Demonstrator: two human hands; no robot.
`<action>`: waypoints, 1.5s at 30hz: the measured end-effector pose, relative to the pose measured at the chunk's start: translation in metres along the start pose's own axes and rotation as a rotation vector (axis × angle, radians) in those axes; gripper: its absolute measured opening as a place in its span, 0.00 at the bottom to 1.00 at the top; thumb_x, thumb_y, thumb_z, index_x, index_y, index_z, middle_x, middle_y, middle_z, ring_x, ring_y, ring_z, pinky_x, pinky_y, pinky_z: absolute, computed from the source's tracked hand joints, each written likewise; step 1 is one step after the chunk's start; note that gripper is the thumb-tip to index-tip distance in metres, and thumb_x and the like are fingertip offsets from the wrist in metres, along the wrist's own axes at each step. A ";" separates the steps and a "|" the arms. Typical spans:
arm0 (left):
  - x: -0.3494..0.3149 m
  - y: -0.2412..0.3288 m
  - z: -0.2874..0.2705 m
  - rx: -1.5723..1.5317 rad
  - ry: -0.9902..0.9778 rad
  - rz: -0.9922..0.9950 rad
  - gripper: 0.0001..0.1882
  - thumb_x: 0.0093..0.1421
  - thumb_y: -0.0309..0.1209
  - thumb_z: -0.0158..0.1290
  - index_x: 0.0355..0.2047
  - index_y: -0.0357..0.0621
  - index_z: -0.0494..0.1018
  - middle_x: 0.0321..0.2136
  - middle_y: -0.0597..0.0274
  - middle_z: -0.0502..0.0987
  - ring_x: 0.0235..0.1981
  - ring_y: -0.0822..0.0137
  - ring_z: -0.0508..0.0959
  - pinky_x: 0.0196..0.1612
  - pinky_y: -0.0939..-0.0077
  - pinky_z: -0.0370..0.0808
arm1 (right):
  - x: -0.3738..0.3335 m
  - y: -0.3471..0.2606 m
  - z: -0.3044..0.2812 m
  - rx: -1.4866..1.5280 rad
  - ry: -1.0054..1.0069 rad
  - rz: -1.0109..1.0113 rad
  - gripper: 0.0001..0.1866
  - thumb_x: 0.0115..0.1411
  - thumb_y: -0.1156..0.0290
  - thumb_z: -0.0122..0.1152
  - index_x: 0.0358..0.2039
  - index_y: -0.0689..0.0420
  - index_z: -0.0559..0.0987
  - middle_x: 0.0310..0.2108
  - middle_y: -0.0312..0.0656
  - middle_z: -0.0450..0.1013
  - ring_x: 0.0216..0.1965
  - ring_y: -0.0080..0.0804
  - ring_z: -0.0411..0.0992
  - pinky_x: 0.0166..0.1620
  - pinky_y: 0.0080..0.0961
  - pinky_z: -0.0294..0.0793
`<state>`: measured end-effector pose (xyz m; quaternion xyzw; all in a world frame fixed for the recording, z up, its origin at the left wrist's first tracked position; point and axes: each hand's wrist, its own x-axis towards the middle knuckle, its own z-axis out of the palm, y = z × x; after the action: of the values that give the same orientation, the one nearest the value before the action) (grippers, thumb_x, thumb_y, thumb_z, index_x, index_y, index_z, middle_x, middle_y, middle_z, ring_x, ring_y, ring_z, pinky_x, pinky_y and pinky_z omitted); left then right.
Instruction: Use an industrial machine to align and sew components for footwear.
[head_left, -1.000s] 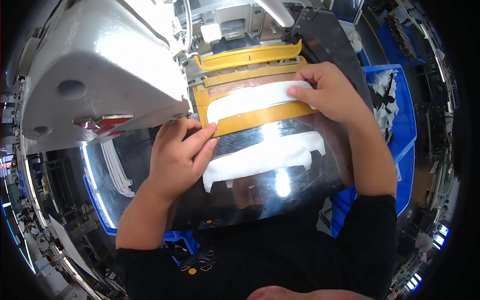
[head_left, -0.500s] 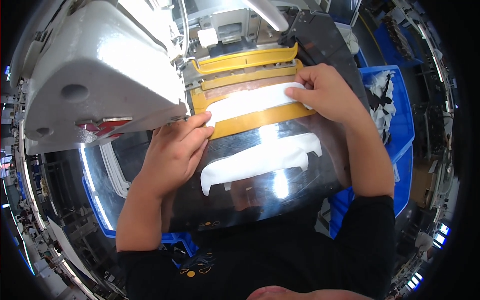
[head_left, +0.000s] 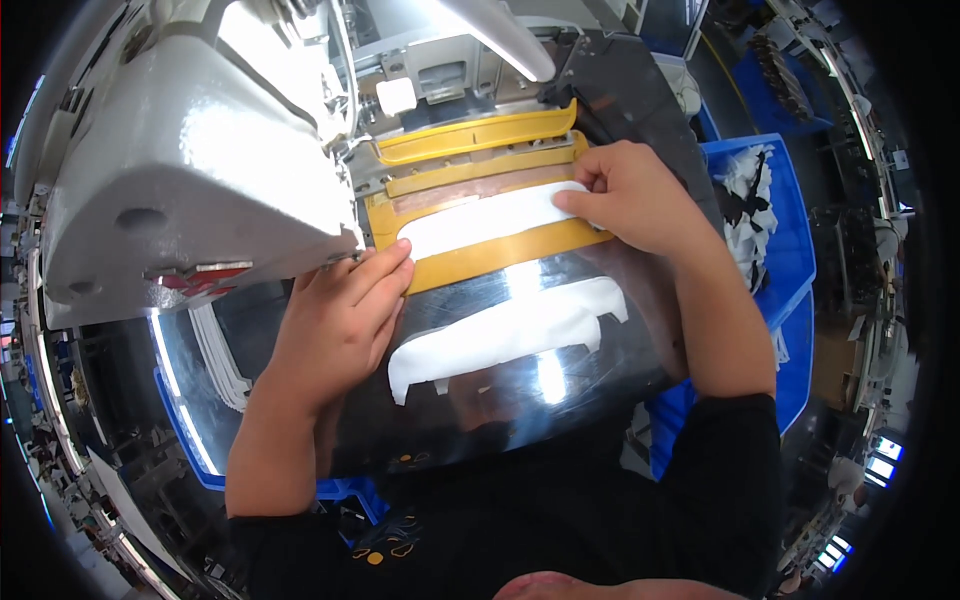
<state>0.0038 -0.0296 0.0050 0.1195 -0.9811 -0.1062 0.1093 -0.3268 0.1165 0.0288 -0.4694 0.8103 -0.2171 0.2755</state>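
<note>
A white collar-shaped fabric piece (head_left: 490, 217) lies on a yellow sewing template (head_left: 500, 255) beside the machine. At its left end, my left hand (head_left: 345, 315) rests with fingers stretched out, their tips touching the fabric's edge and the template. My right hand (head_left: 640, 200) pinches the fabric's right end, thumb on top and the other fingers curled behind. The template's yellow hinged flap (head_left: 475, 135) stands raised at the far side. Closer to me, a second white fabric piece (head_left: 505, 330) with notched ends lies on the shiny dark table plate (head_left: 480, 430).
A bulky white sewing machine head (head_left: 170, 200) overhangs the left side. Stacked white strips (head_left: 220, 355) lie at the left. Right of the table stands a blue bin (head_left: 795, 230) with white and black scraps (head_left: 750, 205). A white tube lamp (head_left: 500, 40) hangs at the back.
The whole view has shifted a little, so things sit slightly lower and farther left. Both hands stay at the same ends of the fabric, which keeps its place on the template.
</note>
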 end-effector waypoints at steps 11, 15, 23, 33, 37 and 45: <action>0.002 0.011 -0.006 0.105 -0.054 -0.039 0.20 0.64 0.28 0.64 0.56 0.43 0.82 0.65 0.65 0.80 0.62 0.57 0.78 0.68 0.55 0.71 | 0.002 -0.013 -0.007 -0.141 -0.073 0.065 0.20 0.61 0.55 0.77 0.33 0.63 0.88 0.30 0.51 0.83 0.34 0.44 0.83 0.42 0.39 0.82; 0.003 0.011 -0.005 0.096 -0.047 -0.030 0.20 0.63 0.28 0.64 0.56 0.42 0.82 0.65 0.62 0.81 0.62 0.56 0.78 0.68 0.54 0.71 | 0.002 -0.009 -0.010 -0.144 -0.077 0.086 0.20 0.61 0.56 0.78 0.32 0.63 0.88 0.27 0.50 0.83 0.31 0.40 0.83 0.38 0.36 0.81; 0.002 0.010 -0.005 0.088 -0.049 -0.027 0.20 0.64 0.29 0.65 0.57 0.40 0.82 0.66 0.61 0.80 0.62 0.55 0.78 0.68 0.54 0.71 | -0.003 -0.004 -0.025 -0.197 -0.119 0.063 0.19 0.59 0.57 0.79 0.28 0.64 0.87 0.24 0.48 0.82 0.27 0.37 0.82 0.34 0.35 0.80; 0.002 0.010 -0.008 0.087 -0.067 -0.028 0.21 0.64 0.29 0.66 0.58 0.40 0.81 0.66 0.60 0.79 0.63 0.54 0.77 0.68 0.55 0.71 | -0.021 0.004 -0.031 -0.310 -0.093 -0.413 0.09 0.59 0.73 0.72 0.40 0.58 0.89 0.45 0.43 0.86 0.40 0.41 0.84 0.43 0.36 0.83; 0.002 0.010 -0.006 0.075 -0.082 -0.033 0.22 0.64 0.29 0.66 0.58 0.40 0.81 0.67 0.60 0.79 0.63 0.54 0.77 0.68 0.56 0.71 | -0.020 0.021 -0.021 -0.360 -0.050 -0.597 0.16 0.61 0.78 0.66 0.49 0.57 0.90 0.50 0.38 0.87 0.45 0.43 0.85 0.49 0.34 0.84; -0.008 0.007 -0.012 -0.127 0.048 -0.039 0.23 0.61 0.34 0.68 0.55 0.40 0.82 0.56 0.52 0.83 0.53 0.50 0.81 0.61 0.55 0.75 | -0.006 0.013 -0.037 -0.176 0.231 -0.292 0.18 0.65 0.64 0.72 0.52 0.59 0.88 0.48 0.46 0.86 0.51 0.45 0.84 0.54 0.38 0.82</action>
<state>0.0133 -0.0230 0.0167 0.1338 -0.9670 -0.1673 0.1383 -0.3571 0.1310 0.0505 -0.5760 0.7758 -0.2356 0.1041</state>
